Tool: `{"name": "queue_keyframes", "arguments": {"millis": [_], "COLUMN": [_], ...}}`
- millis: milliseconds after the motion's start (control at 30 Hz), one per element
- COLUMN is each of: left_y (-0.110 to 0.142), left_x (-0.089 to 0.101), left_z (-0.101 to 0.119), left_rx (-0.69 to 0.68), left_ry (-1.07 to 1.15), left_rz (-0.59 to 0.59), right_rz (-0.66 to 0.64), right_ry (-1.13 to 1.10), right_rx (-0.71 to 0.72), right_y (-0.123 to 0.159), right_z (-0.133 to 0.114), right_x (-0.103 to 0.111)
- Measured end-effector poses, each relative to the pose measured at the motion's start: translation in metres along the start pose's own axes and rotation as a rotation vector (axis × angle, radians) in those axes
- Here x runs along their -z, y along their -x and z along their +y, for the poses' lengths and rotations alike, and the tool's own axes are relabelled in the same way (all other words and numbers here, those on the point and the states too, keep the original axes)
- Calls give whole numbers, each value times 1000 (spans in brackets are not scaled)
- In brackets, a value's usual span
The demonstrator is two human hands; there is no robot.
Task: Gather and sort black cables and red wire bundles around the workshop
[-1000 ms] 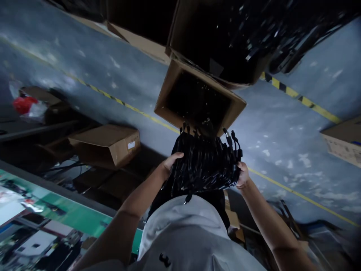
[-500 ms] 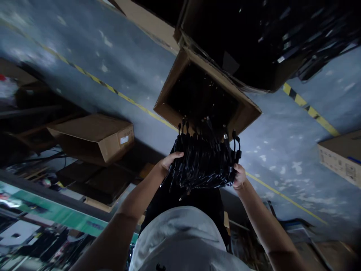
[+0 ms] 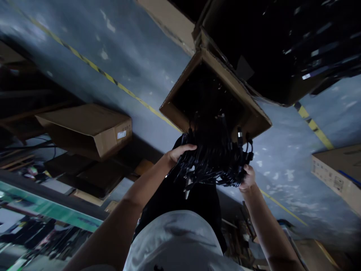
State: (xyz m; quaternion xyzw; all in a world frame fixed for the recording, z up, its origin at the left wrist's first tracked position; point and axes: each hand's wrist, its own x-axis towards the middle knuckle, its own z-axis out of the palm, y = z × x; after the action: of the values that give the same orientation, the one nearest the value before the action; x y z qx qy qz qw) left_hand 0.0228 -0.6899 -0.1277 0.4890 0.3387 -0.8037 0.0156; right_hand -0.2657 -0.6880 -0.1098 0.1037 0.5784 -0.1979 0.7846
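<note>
left hand and right hand hold black cables mid-frame, seemingly a carrying step; next likely calls for an even grip near the upper-centre box, its inside too dark.

Passable beside the left corner of the small carton, over the floor, and downward through its open top. Obstructed at the near edge by bunched cables, at the far edge by a larger carton.
</note>
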Motion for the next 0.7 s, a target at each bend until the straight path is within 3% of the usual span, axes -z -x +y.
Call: {"name": "queue_keyframes", "arguments": {"millis": [133,267,367,500,633,700], "left_y": [-30,-88,-128,-142,-113,-101], "left_x": [-25,-55,-63,-32,15,26], "left_z": [30,45,50,60,75,83], "left_rx": [-10,-103,-130,-185,-248,-286], "left_ry": [-83,-37,-13,-44,-62,-24], "left_rz": [-118,-229,-251,-171,-25,11], "right_rz": [157,330,406,356,269,230], "right_ry": [43,190,284,276,217,218], "right_rx": [197,263,305,255,133,139], "right_y": [20,35,26,-6,-40,-51], "right_z": [-15,-33,-42,-29,1,8], "right_x": [-15,-30,-34,-32,-40,-47]}}
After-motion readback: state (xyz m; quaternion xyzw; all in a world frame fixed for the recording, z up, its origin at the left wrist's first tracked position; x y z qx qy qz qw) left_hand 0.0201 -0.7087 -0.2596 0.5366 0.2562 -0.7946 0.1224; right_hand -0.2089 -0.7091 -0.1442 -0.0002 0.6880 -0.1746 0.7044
